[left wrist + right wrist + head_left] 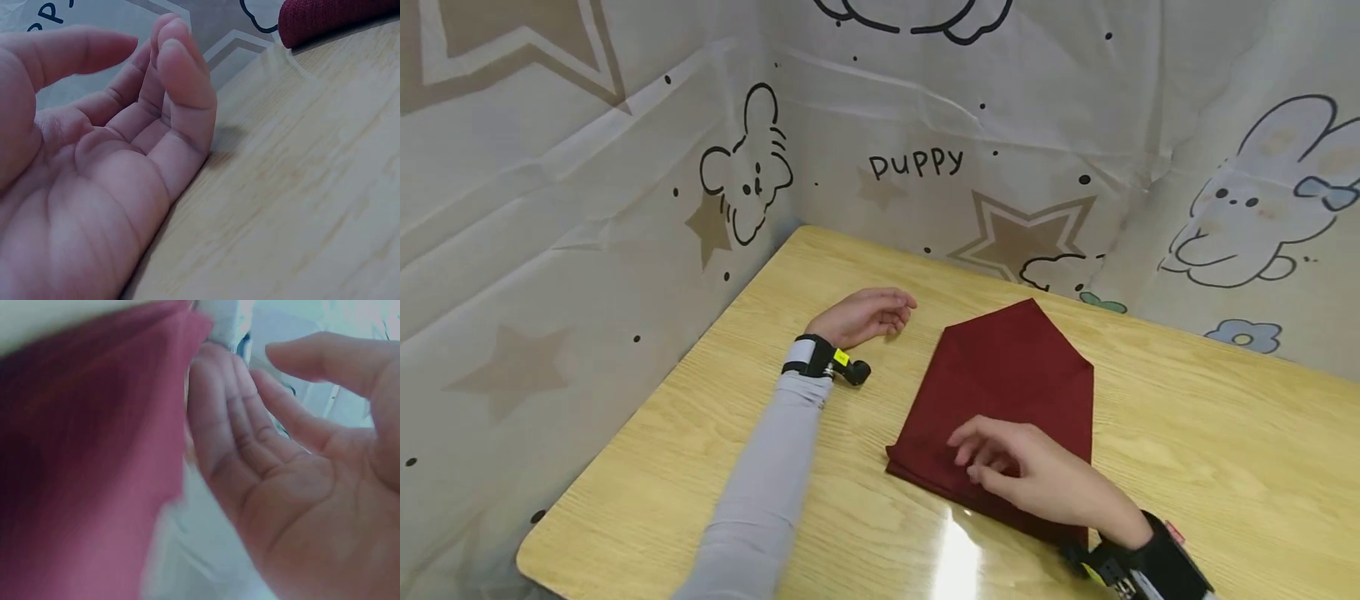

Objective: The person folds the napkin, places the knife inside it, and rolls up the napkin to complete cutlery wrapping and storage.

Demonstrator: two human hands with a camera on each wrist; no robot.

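Note:
A dark red folded cloth (1015,367) lies flat on the wooden table, its far end shaped to a point and its near edge showing stacked layers. To its left, my left hand (867,317) rests on its side on the tabletop, fingers loosely bent and nothing in the palm. My right hand (1037,471) is over the near right part of the cloth with relaxed fingers, holding nothing. In the right wrist view the cloth (94,456) appears blurred beside the fingers (209,406); whether they touch it I cannot tell.
The light wooden table (700,467) has a rounded near left corner. A pale fabric curtain (880,100) printed with stars and cartoon animals stands along its left and far edges. Each wrist wears a black strap with a small camera (853,371).

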